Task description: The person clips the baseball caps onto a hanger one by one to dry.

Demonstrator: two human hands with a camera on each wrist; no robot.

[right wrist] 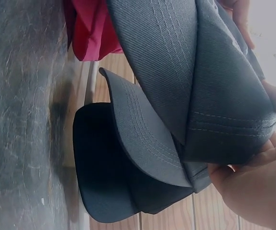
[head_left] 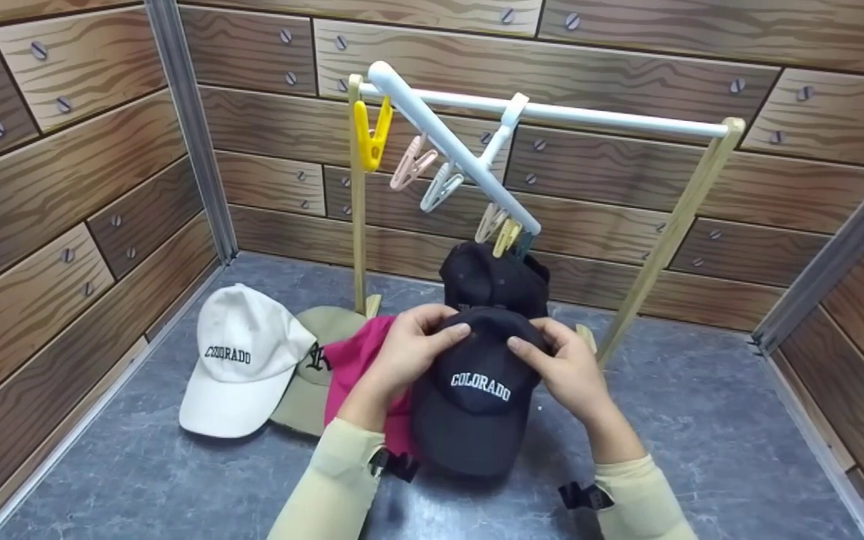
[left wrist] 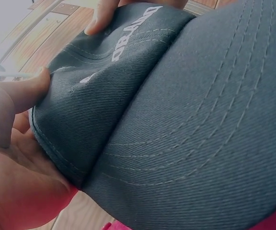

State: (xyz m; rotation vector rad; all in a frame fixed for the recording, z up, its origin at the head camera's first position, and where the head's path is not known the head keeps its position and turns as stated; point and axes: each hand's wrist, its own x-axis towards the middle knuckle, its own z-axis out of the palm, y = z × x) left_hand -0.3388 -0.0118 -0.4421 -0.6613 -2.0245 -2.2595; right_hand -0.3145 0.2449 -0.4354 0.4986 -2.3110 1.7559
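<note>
A black baseball cap (head_left: pixel 469 442) with white COLORADO lettering is held upright, front outward and brim down. My left hand (head_left: pixel 409 352) pinches the left of its crown, thumb in front and fingers behind. On the right side my right hand (head_left: pixel 571 375) grips it the same way. Directly behind hang black caps (head_left: pixel 493 277), partly hidden; the right wrist view shows two brims, a dark grey one (right wrist: pixel 142 134) and a black one (right wrist: pixel 102 163). Above them slants a light-blue hanger (head_left: pixel 454 146) with several clothespins, among them a pale yellow clothespin (head_left: pixel 507 238) near the caps.
The hanger hooks over a rack's light-blue rail (head_left: pixel 627 116) on wooden posts (head_left: pixel 653 247). To the left on the grey floor lie a white cap (head_left: pixel 237 352), an olive cap (head_left: pixel 312 397) and a pink cap (head_left: pixel 357 360), overlapping. Wood-patterned walls (head_left: pixel 102 300) enclose the space.
</note>
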